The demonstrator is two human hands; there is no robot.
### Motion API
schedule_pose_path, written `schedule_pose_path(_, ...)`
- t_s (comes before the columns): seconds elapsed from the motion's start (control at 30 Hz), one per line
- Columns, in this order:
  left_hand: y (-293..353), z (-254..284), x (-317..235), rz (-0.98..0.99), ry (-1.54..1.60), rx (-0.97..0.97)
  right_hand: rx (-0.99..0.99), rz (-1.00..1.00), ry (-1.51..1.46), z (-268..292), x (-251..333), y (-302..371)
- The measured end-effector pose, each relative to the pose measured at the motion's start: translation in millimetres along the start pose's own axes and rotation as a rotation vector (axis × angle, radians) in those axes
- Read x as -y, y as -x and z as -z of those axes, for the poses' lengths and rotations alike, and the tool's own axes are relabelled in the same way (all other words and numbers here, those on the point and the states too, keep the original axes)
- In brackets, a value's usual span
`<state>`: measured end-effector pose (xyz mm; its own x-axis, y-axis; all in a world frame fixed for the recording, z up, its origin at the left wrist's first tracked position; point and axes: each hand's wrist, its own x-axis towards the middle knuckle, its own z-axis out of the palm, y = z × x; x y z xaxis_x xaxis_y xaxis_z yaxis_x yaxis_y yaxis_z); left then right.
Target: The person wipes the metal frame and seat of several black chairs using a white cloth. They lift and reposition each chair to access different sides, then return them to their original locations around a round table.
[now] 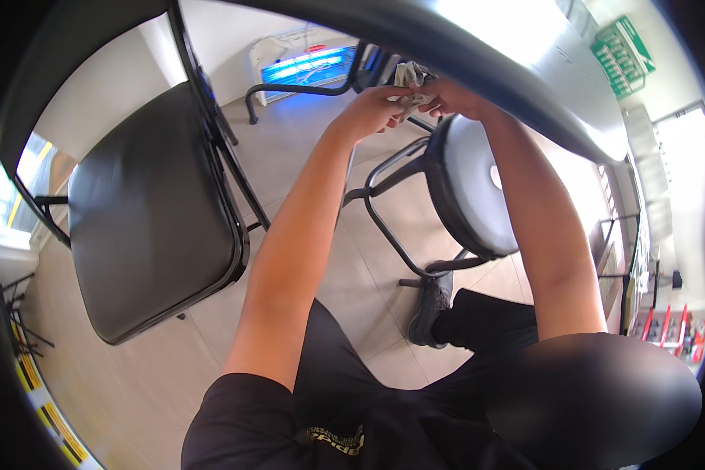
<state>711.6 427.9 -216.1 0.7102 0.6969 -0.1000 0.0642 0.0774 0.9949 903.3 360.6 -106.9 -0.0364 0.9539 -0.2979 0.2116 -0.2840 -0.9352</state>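
Observation:
Both arms reach forward toward the top of the view, where a crumpled grey-white cloth point(409, 76) is bunched between my hands. My left hand point(368, 112) pinches its near left side with bent fingers. On the right part of the cloth, the fingers of my right hand point(456, 97) are curled round it. The hands are close together at the edge of a dark-rimmed table point(517, 90), which rises over the right one. Below them stands a round padded stool point(464, 188) with a dark metal frame.
A black folding chair point(157, 211) fills the left side. Behind the hands, a white unit with glowing blue tubes point(309, 66) sits low by the wall. My shoe point(431, 309) rests on the tiled floor near the stool's foot. A green sign point(623, 56) hangs at the upper right.

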Motion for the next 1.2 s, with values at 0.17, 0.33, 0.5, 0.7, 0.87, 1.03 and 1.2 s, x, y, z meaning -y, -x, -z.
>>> schedule_pose_path(0.17, -16.7, -13.3, 5.4, 0.023, 0.127, -0.271, -0.274, 0.164, 0.135, 41.8, 30.5, 43.9)
schedule_pose_path(0.33, -25.4, 13.7, -14.0, -0.135, -0.195, -0.504, -0.397, 0.332, 0.303, 61.6, 31.3, 5.9)
schedule_pose_path(0.5, -34.8, -19.3, -47.4, -0.005, -0.215, -0.48, -0.448, 0.343, 0.46, 78.2, 8.7, -49.4)
schedule_pose_path(0.7, -57.8, -67.2, -87.5, 0.093, -0.271, -0.576, -0.29, 0.355, 0.448, 64.8, 10.5, -88.2)
schedule_pose_path(0.87, -47.9, -147.7, -96.0, 0.217, -0.139, -0.771, -0.122, 0.339, 0.449, 77.9, -2.5, -85.2)
schedule_pose_path(1.03, -18.2, -174.4, -72.9, 0.17, -0.211, -0.838, -0.079, 0.275, 0.645, 144.9, -36.5, -58.5)
schedule_pose_path(1.2, -44.9, -181.8, -56.7, -0.04, -0.074, -0.827, -0.282, 0.385, 0.731, 235.1, -47.2, -65.2)
